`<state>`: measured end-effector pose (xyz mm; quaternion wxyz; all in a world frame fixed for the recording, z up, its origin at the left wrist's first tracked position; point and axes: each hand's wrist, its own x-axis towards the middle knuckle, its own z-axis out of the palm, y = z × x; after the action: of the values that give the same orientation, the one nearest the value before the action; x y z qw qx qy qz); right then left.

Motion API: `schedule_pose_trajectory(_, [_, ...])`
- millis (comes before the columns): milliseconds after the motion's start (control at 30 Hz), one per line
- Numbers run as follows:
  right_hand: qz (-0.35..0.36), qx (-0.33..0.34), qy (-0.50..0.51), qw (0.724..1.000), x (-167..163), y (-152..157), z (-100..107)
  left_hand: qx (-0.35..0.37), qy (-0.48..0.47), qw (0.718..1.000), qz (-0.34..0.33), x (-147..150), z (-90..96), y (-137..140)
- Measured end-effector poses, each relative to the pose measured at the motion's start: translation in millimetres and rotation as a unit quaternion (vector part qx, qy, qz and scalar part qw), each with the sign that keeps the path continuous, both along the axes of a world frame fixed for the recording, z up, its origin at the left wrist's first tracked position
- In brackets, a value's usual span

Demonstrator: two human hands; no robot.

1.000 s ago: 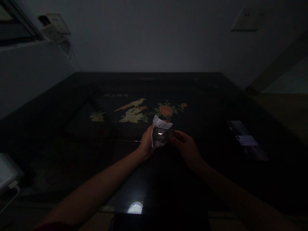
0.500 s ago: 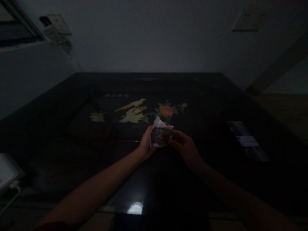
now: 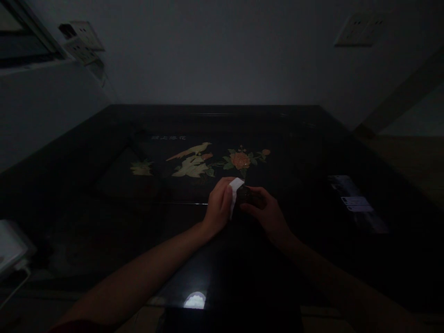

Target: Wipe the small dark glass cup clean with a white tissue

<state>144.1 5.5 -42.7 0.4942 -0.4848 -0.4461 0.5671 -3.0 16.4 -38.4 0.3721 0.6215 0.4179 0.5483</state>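
My left hand (image 3: 218,206) is closed around a white piece of paper (image 3: 236,184), a crumpled sheet or tissue, pressed against the side of a small dark see-through object (image 3: 245,196). That object looks like glass or clear plastic, but its kind is hard to make out in the dim light. From the other side, the thumb and fingers of my right hand (image 3: 268,210) grip it. Both hands are close together above the dark glossy table (image 3: 166,231), just in front of its bird-and-flower picture (image 3: 240,160).
A phone with a lit screen (image 3: 357,203) lies on the table at the right. At the left edge sits a white device (image 3: 12,247) with a cable. Wall sockets (image 3: 360,30) are on the back wall, and a power adapter (image 3: 81,50) is at the upper left.
My left hand has turned and folded the paper over, so less of it shows. Its thumb now presses the paper against the see-through object. My right hand keeps nearly the same place.
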Motion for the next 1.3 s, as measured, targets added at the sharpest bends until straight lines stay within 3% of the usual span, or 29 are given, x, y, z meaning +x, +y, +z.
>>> schedule_pose_trajectory(100, [-0.002,-0.003,-0.001,1.000,0,0,0,0.050,0.049,0.997,-0.009,-1,2.5,-1])
schedule_pose_trajectory(200, [0.004,-0.003,0.003,1.000,0,0,1,0.047,0.048,0.998,-0.008,-2,2.8,-1])
schedule_pose_trajectory(367, [0.000,-0.004,0.001,1.000,0,1,1,-0.045,-0.038,0.998,-0.004,0,1.2,1])
schedule_pose_trajectory(633, [0.004,-0.010,0.014,1.000,1,1,0,-0.176,-0.156,0.972,-0.022,0,3.6,9])
schedule_pose_trajectory(733, [0.003,-0.018,0.026,1.000,0,1,1,-0.233,-0.208,0.949,-0.038,2,0.9,14])
schedule_pose_trajectory(900, [0.005,-0.029,0.043,0.999,-1,1,2,-0.320,-0.323,0.889,-0.050,7,-1.9,19])
schedule_pose_trajectory(1033, [0.014,-0.030,0.041,0.999,0,1,1,-0.366,-0.365,0.851,-0.095,7,1.0,21])
schedule_pose_trajectory(1200, [0.028,-0.022,0.044,0.998,1,1,-2,-0.388,-0.382,0.829,-0.123,5,4.1,22])
schedule_pose_trajectory(1300, [0.028,-0.015,0.023,0.999,1,1,-3,-0.392,-0.385,0.831,-0.081,5,2.5,21])
